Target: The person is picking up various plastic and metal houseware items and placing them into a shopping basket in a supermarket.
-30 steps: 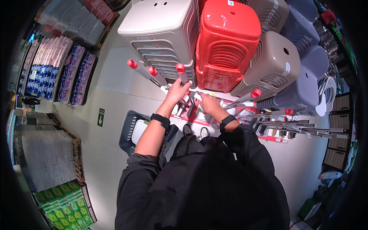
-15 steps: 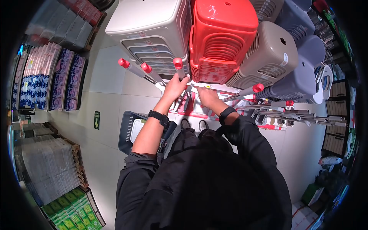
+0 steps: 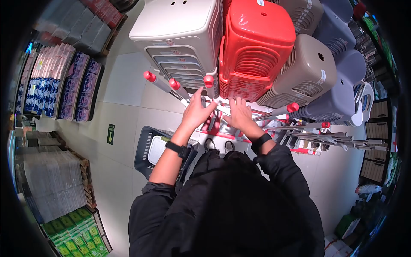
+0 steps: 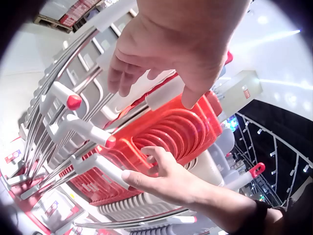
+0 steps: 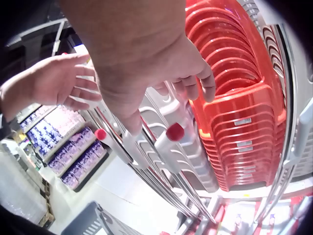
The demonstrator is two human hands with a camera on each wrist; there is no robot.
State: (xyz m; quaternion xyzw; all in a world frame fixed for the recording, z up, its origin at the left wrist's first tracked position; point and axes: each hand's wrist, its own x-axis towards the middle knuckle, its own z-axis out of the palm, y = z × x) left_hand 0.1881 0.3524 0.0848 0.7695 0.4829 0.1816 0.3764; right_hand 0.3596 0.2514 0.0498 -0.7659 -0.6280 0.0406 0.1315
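Both hands are off the mops, fingers apart. My left hand (image 3: 198, 113), spread with thumb away from the fingers, hovers just below the red-capped grey mop handle (image 3: 209, 82). In the left wrist view, a grey grip sleeve (image 4: 165, 94) shows behind that hand. My right hand (image 3: 240, 115) hangs beside it, fingers loosely bent, nothing between them. Below it in the right wrist view is a white angled lever (image 5: 166, 149) with a red tip. The right thumb overlaps the end of another white lever (image 4: 105, 168) in the left wrist view.
Stacked stools, white (image 3: 173, 21), red (image 3: 259, 25) and taupe (image 3: 314, 55), stand behind the mops. More mop poles (image 3: 338, 137) lean out at right. A dark shopping basket (image 3: 143, 150) sits on the floor at left. Packaged goods (image 3: 47, 85) are stacked farther left.
The left hand has let go of the mop handle and opened its fingers. The right hand has come off the white lever. The head view shifted forward, then back.
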